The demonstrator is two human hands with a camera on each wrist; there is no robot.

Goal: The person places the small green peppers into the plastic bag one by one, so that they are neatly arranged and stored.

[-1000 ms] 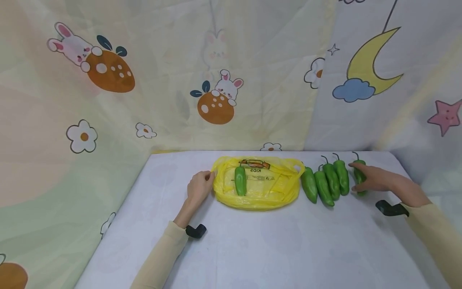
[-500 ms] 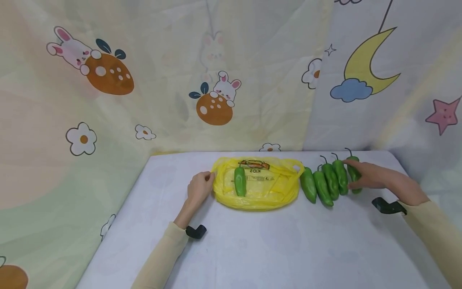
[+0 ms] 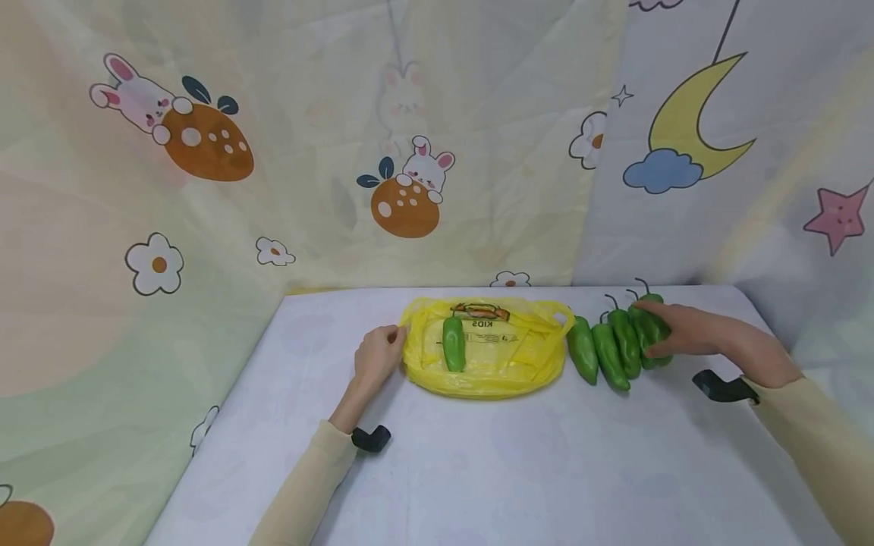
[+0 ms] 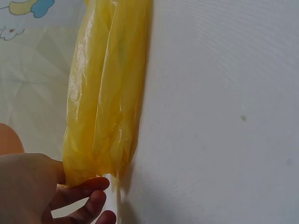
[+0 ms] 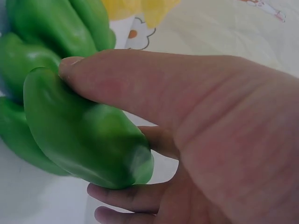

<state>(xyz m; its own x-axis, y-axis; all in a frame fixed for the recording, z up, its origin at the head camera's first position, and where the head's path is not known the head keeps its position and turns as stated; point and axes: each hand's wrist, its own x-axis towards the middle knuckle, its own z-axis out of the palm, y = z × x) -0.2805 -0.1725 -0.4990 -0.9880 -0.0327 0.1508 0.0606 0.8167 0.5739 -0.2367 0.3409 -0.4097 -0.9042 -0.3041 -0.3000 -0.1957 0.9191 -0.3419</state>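
Observation:
My left hand [image 3: 378, 355] pinches the left edge of a yellow plastic bag [image 3: 505, 379] lying on the table. The left wrist view has the bag's crinkled side [image 4: 105, 93] running down to my thumb and index finger. One green pepper [image 3: 454, 343] rests on top of the bag, stem to the back. Right of the bag, several green peppers [image 3: 583, 350] lie side by side. My right hand [image 3: 696, 330] holds the rightmost pepper [image 5: 84, 130] between thumb and fingers, and it lies against its neighbours. The hand partly hides that pepper in the head view.
A white cloth covers the table [image 3: 519, 470]. Behind it and at both sides hangs a printed curtain [image 3: 505, 167] with rabbits, flowers and a moon. A black wrist strap piece [image 3: 724, 387] juts out below the right hand.
My right hand has moved left with the rightmost pepper, closing the gap to the row of peppers. My left hand has stayed at the bag's edge.

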